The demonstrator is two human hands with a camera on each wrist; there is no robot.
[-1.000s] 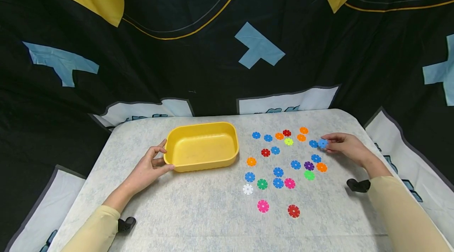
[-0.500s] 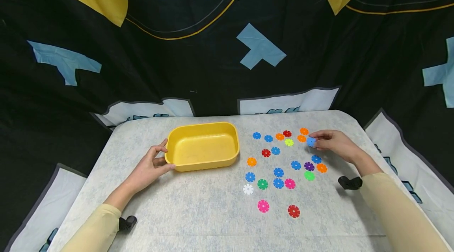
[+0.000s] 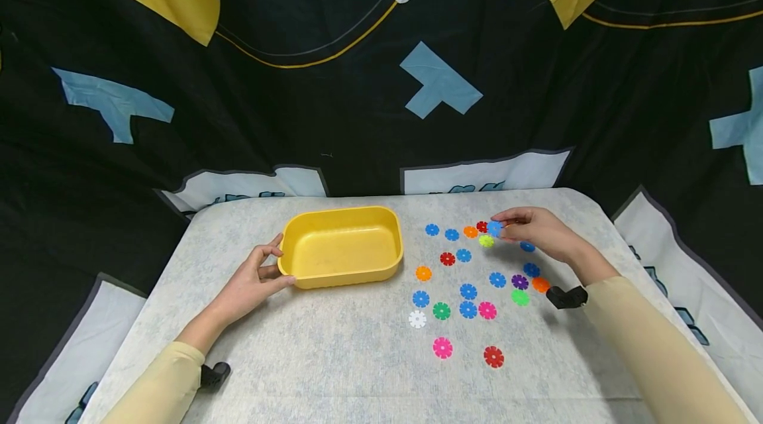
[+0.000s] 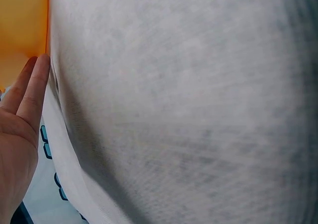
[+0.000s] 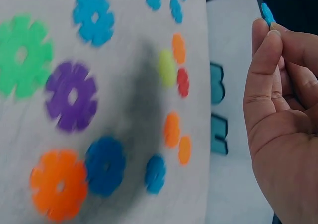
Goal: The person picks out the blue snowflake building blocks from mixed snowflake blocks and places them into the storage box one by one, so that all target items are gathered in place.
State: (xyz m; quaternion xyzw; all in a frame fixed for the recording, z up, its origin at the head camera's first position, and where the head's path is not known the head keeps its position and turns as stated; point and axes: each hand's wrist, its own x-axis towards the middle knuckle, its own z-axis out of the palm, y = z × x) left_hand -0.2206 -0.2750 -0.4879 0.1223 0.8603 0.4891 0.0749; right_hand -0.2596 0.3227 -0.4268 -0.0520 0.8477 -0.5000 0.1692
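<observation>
My left hand (image 3: pixel 247 286) holds the left end of a yellow plastic tray (image 3: pixel 340 280), thumb at its near corner and fingers along its side. In the left wrist view, fingertips (image 4: pixel 40 64) meet the tray's wall (image 4: pixel 25 25). Between thumb and fingers, my right hand (image 3: pixel 539 233) pinches a blue notched plastic disc (image 3: pixel 493 228), raised over the table. The right wrist view shows this blue disc (image 5: pixel 267 14) edge-on. Beneath and near that hand lie a yellow-green disc (image 3: pixel 486 241) and a red disc (image 3: pixel 481 226), partly covered by the blue one.
Several more notched discs lie scattered right of the tray, among them a purple one (image 3: pixel 520 282), a white one (image 3: pixel 417 319), a pink one (image 3: pixel 442 348) and a red one (image 3: pixel 493 356). A pale cloth covers the table (image 3: pixel 334 358). Behind hangs a dark curtain (image 3: pixel 334 126).
My right hand has lifted the blue disc and carried it leftward over the other discs. My left hand stays at the tray.
</observation>
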